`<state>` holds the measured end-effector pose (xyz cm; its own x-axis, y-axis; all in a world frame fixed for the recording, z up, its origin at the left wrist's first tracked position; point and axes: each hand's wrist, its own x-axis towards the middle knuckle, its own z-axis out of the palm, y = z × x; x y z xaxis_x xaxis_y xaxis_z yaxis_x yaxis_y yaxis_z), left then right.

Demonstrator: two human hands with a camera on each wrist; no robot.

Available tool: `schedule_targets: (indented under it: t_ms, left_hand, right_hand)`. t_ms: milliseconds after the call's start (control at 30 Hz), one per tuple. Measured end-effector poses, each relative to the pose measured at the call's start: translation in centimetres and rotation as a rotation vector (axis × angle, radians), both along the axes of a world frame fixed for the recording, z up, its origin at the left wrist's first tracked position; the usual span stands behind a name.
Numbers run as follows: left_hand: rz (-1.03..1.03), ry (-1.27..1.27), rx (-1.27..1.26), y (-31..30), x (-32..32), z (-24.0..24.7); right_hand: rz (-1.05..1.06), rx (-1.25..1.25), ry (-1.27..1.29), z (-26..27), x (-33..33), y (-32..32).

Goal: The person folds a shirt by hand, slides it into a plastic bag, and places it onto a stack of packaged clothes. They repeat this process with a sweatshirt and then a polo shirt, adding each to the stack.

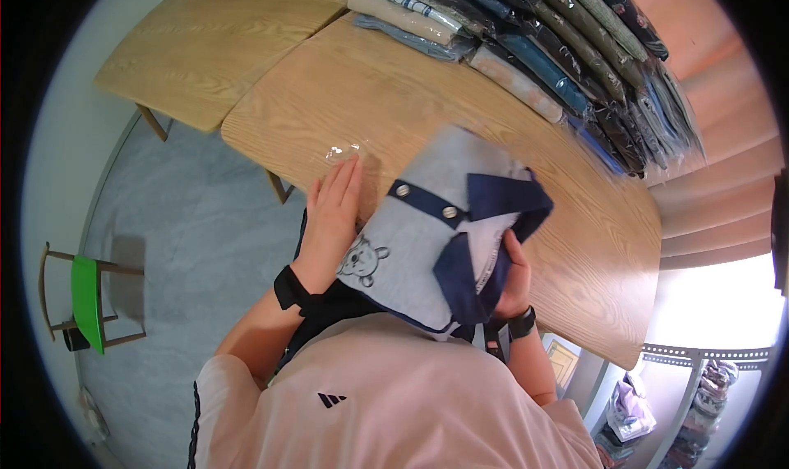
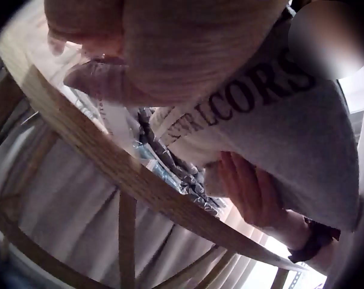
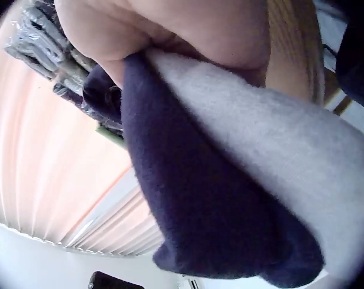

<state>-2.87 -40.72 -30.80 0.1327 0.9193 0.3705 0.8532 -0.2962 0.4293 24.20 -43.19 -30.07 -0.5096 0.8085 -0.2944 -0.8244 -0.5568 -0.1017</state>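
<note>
A folded grey garment (image 1: 411,239) with a navy collar, navy button strip and bear print is held up over the table's near edge. My right hand (image 1: 515,282) grips it by the collar side; in the right wrist view the navy and grey cloth (image 3: 194,174) hangs from that hand (image 3: 170,30). Lettering shows on the garment's underside (image 2: 290,138) in the left wrist view. To the garment's left, my left hand (image 1: 330,223) lies with straight fingers on clear plastic (image 1: 345,151) at the table edge. Its thumb's hold on the plastic is unclear.
Stacks of plastic-wrapped folded clothes (image 1: 567,58) lie along the far side of the wooden table (image 1: 288,91). A second table (image 1: 222,34) adjoins at the left. A green-seated chair (image 1: 87,303) stands on the floor, and a metal shelf (image 1: 699,356) with bagged items is at the lower right.
</note>
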Motion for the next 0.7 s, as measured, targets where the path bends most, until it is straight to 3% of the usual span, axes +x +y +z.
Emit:
schedule_targets:
  t_ms: [167, 333, 467, 700]
  left_hand:
    - [-0.032, 0.016, 0.042, 0.1, -0.8, -0.5]
    - [-0.077, 0.014, 0.007, -0.6, -1.5, 0.1]
    - [-0.126, -0.121, -0.054, -1.1, -1.9, 0.5]
    - [-0.107, -0.057, -0.025, -1.1, -1.4, 1.3]
  right_hand:
    - [0.124, -0.009, 0.057, -1.3, -1.1, 2.0]
    - [0.176, -0.057, -0.109, 0.0, -1.7, 3.6]
    - [0.091, -0.002, -0.169, 0.6, -2.2, 6.1]
    - [0.023, 0.047, -0.13, 0.4, -4.3, 7.2]
